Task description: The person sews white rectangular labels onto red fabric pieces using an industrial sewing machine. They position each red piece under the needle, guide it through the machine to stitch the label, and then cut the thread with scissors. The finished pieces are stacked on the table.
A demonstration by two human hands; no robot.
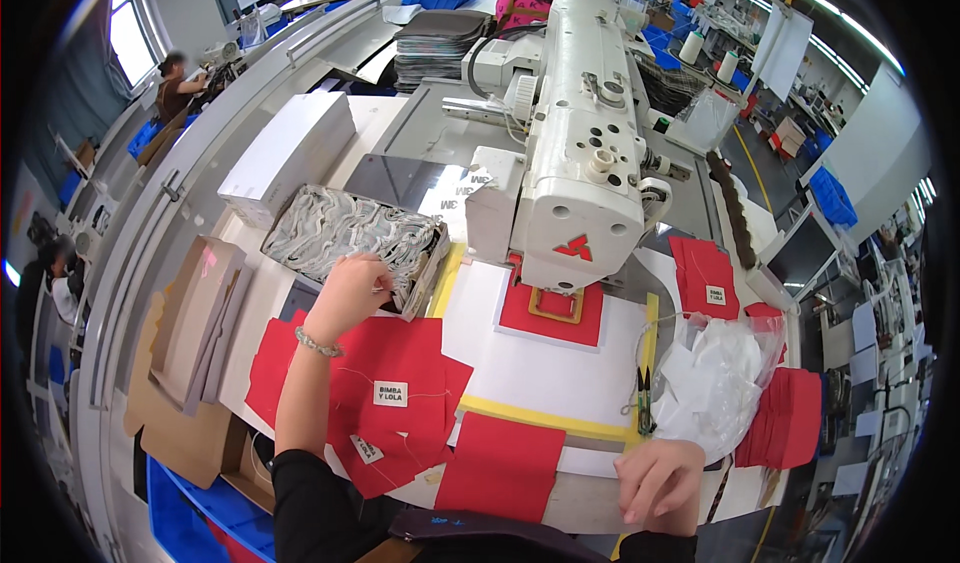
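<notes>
My left hand [355,288] reaches to the near edge of an open box of folded white and grey label strips [350,238]. Its fingers are closed in a pinch, and what they hold, if anything, is too small to make out. My right hand [658,478] hangs at the table's front edge with fingers loosely bent and apart, and nothing shows in it. Beyond it lie thread snips [645,403] and a clear bag of white labels [705,388]. A red fabric piece [550,318] sits under the sewing machine's [585,163] frame. Another red piece [500,468] lies in front of me.
Red pieces with white labels [370,393] are piled at left, with another red stack [785,418] at right. A yellow-edged white sheet [540,388] covers the middle. Cardboard boxes [195,313], a white box [290,153] and a blue bin [190,513] stand leftward.
</notes>
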